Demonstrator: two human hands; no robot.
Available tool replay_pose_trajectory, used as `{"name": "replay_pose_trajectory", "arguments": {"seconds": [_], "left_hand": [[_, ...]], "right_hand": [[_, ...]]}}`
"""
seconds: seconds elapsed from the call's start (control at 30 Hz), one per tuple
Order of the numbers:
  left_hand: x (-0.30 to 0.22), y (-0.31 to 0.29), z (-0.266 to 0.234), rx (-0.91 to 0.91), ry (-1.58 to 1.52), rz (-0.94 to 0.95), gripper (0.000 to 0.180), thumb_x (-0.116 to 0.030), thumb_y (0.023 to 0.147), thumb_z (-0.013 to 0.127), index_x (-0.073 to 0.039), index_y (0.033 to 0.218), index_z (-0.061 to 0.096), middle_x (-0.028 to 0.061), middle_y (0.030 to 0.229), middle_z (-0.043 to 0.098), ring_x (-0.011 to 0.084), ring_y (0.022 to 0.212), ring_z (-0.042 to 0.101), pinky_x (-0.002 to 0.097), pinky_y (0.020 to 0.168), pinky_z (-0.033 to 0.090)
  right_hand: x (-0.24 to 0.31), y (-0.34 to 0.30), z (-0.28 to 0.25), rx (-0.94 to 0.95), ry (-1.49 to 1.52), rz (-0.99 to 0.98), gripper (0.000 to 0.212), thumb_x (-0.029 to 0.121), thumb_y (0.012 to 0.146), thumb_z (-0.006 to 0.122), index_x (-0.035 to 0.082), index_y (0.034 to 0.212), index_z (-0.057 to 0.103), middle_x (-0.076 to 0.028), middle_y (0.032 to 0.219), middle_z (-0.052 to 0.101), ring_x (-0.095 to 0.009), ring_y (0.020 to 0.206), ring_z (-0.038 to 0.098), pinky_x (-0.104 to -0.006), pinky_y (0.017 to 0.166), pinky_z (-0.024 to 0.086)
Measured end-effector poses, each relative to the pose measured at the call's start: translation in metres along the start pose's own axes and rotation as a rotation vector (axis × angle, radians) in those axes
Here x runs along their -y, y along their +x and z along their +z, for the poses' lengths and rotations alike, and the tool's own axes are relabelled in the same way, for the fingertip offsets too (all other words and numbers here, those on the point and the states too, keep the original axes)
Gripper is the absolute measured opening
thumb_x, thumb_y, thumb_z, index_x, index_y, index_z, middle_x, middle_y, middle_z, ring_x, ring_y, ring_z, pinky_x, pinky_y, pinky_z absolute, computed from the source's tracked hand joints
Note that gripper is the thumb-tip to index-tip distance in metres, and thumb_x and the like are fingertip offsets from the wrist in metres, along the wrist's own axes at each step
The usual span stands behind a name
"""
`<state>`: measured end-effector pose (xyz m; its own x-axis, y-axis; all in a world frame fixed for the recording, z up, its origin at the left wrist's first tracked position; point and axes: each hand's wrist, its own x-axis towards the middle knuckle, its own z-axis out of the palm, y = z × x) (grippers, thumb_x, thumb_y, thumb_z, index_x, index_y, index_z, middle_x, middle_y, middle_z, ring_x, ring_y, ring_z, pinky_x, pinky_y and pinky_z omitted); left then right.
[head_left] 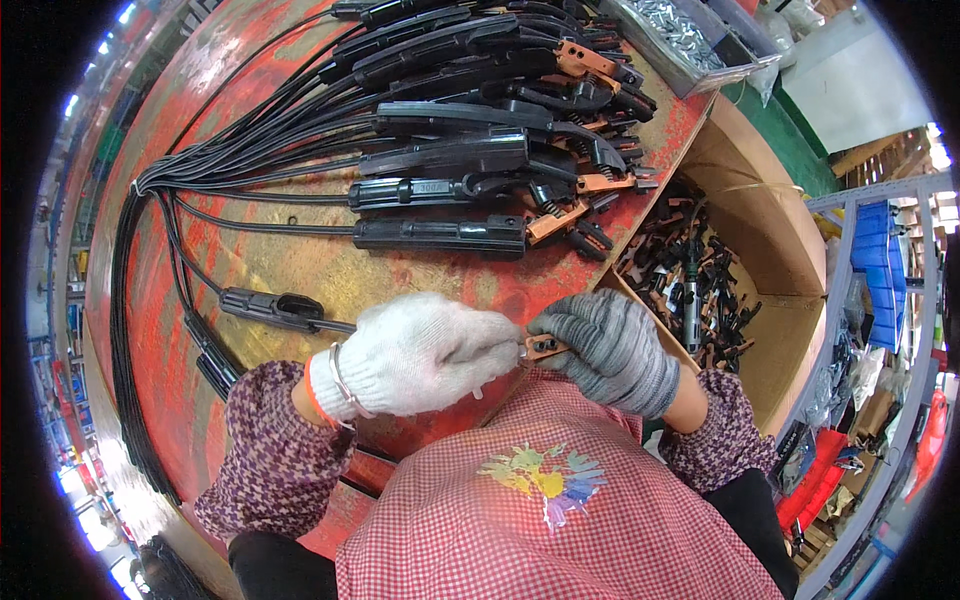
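Observation:
My left hand (425, 350), in a white knit glove, is closed with its fingertips pinched at a small copper-coloured clamp piece (543, 347). My right hand (610, 350), in a grey glove, grips that piece from the other side, with its dark parts mostly under the fingers. A black cable (335, 326) leads out of a loose black handle sleeve (270, 306) and passes under my left hand, where its end is hidden. Beyond my hands lie several black welding electrode holders (440, 235) with copper-coloured jaws, side by side on the worn red table (300, 270).
Black cables are bundled by a tie (137, 187) at the left. A cardboard box (790, 250) of clamp parts stands right of the table, with a silver-and-dark cylindrical tool (691, 310) over it. A clear bin (690, 75) of screws sits at the far right corner.

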<state>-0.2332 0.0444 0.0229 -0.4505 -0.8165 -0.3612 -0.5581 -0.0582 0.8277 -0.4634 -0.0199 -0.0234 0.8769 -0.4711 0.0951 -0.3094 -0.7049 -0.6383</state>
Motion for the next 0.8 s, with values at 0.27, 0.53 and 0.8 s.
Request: {"name": "replay_pose_trajectory", "arguments": {"seconds": [0.27,0.53,0.8], "left_hand": [[-0.003,0.009,0.002,-0.068,0.093,-0.201,0.026,-0.030,0.091,0.054,-0.008,0.100,0.064,0.0121,0.076,0.068,0.0284,0.070,0.067,0.0374,0.062,0.052],[0.014,-0.013,0.002,-0.255,0.393,-0.095,0.022,-0.030,0.084,0.065,-0.010,0.094,0.069,0.0124,0.076,0.066,0.0326,0.069,0.065,0.0402,0.061,0.051],[0.007,-0.003,0.006,-0.270,0.428,-0.138,0.022,-0.036,0.084,0.065,-0.014,0.088,0.070,0.0090,0.072,0.066,0.0290,0.065,0.065,0.0387,0.055,0.050]], "right_hand": [[-0.003,0.016,-0.011,0.103,-0.392,-0.138,0.031,0.021,0.084,0.056,0.007,0.110,0.063,-0.006,0.097,0.061,-0.023,0.090,0.061,-0.0401,0.075,0.046],[-0.006,0.030,0.000,0.144,-0.292,-0.080,0.031,0.023,0.085,0.057,0.008,0.110,0.063,-0.007,0.094,0.061,-0.023,0.088,0.061,-0.0405,0.078,0.046],[-0.016,0.028,0.008,0.055,-0.280,-0.156,0.035,0.026,0.081,0.065,0.007,0.110,0.063,-0.007,0.091,0.061,-0.024,0.083,0.060,-0.0390,0.073,0.046]]}}
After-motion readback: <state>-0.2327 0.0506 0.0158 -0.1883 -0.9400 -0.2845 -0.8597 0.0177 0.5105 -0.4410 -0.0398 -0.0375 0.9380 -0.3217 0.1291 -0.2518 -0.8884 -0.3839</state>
